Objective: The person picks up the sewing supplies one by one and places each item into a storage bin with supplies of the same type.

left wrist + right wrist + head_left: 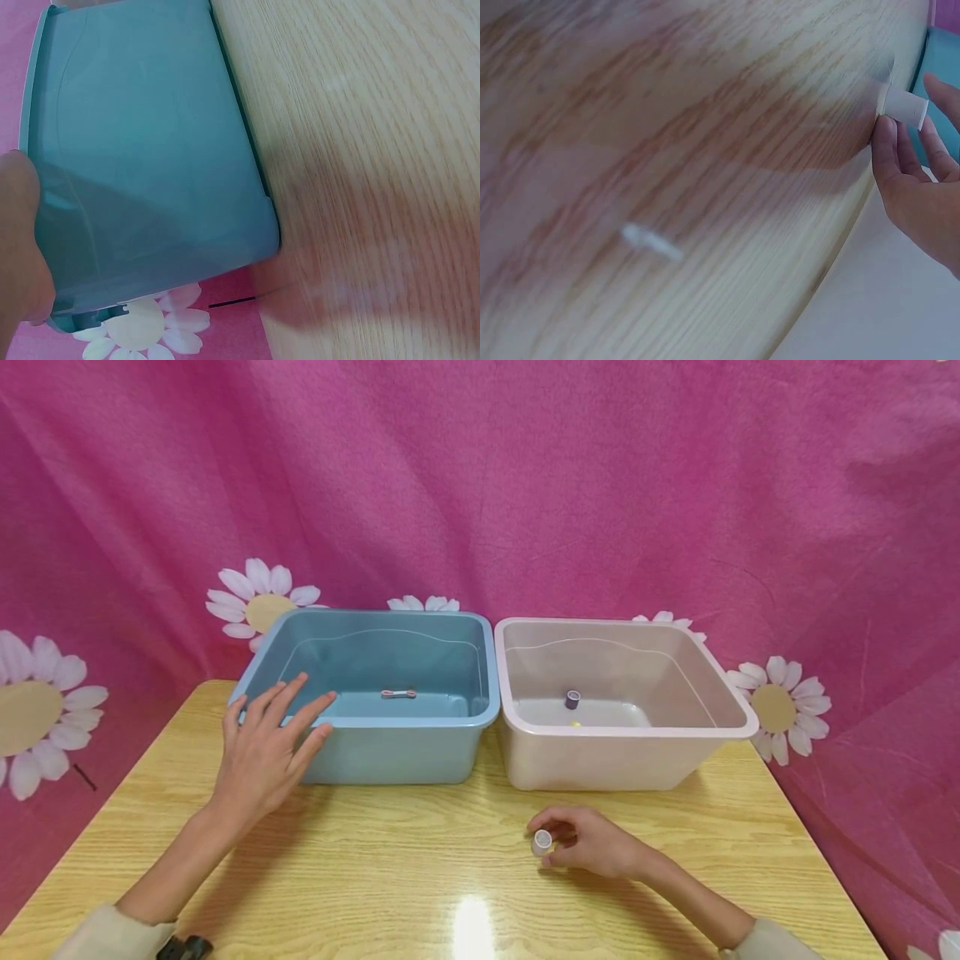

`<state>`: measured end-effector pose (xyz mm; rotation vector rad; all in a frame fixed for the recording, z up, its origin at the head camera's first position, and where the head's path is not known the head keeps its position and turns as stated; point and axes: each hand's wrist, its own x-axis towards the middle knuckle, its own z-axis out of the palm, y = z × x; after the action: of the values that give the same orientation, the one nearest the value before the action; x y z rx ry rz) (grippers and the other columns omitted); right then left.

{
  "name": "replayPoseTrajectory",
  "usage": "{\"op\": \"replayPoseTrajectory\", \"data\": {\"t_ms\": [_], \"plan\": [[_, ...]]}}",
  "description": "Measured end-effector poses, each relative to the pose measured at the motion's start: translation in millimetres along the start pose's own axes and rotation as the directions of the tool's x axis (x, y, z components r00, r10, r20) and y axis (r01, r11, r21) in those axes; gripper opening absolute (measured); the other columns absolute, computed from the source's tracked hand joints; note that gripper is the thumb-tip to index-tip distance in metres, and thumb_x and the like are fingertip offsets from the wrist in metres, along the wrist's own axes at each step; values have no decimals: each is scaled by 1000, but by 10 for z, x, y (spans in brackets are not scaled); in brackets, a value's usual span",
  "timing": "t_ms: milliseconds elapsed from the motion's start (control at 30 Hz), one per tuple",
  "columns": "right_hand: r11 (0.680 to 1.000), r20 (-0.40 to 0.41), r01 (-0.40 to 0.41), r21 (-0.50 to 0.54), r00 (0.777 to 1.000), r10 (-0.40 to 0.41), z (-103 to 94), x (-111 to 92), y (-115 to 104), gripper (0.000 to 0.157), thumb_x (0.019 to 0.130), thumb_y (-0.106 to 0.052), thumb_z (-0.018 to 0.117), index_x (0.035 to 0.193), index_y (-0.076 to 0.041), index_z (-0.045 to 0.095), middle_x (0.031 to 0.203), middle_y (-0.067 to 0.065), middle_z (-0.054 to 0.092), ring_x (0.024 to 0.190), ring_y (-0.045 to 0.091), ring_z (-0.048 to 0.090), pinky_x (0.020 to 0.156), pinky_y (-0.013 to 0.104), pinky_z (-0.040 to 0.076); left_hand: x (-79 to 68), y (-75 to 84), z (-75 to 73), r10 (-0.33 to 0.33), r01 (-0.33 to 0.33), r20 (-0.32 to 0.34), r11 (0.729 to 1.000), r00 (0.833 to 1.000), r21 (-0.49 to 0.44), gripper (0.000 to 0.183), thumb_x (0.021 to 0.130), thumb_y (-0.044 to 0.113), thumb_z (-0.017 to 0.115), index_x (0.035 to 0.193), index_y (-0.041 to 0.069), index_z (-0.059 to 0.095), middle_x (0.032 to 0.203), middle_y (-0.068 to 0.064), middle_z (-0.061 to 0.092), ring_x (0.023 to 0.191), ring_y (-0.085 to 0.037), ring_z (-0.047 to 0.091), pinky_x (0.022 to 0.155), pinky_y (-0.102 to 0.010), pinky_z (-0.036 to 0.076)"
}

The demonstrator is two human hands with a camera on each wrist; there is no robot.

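Note:
On the wooden table stands a small white cylinder (542,842), which looks like a thread spool. My right hand (592,842) has its fingers and thumb curled about the spool at its base; the right wrist view also shows this hand (922,165) at the white spool (906,107). My left hand (270,735) is spread over the front left corner of the blue bin (397,752), its fingers pointing into it. In the left wrist view only part of that hand (19,240) shows, beside the bin's rim. Whether it touches the rim cannot be told.
Inside the blue bin lies a small pinkish bundle of cord (398,693). A pale pink bin (607,760) stands close on its right, holding a dark purple spool (572,699) and a small yellow thing (576,723). Behind both hangs a magenta cloth (480,485) with daisies.

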<state>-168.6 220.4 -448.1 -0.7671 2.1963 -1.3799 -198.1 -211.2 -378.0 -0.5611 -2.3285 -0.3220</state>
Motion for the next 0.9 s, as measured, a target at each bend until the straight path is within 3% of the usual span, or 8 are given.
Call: {"op": "replayPoseTrajectory", "data": {"t_ms": [267, 600, 900], "plan": [[999, 26, -36, -7, 999, 36, 24, 21, 11, 28, 81, -1, 68, 108, -3, 60, 94, 11, 61, 83, 19, 60, 71, 29, 50, -6, 2, 0, 3, -3, -5, 1000, 1000, -1, 43, 92, 45, 46, 127, 23, 57, 139, -12, 41, 121, -36, 39, 95, -61, 17], [998, 11, -40, 47, 999, 40, 32, 6, -12, 22, 82, 1, 67, 103, 1, 61, 92, 14, 62, 83, 25, 63, 67, 29, 52, 0, 5, 2, 10, -10, -21, 1000, 1000, -2, 43, 92, 46, 44, 126, 23, 58, 138, -12, 42, 120, -36, 40, 95, -61, 17], [998, -8, -70, -9, 998, 70, 29, 6, 9, 21, 82, 4, 65, 102, -1, 62, 92, 10, 63, 83, 22, 61, 70, 27, 51, -4, 3, 1, 5, -5, -14, 1000, 1000, -7, 43, 92, 44, 46, 126, 22, 58, 138, -12, 42, 120, -36, 39, 95, -61, 17]]}}
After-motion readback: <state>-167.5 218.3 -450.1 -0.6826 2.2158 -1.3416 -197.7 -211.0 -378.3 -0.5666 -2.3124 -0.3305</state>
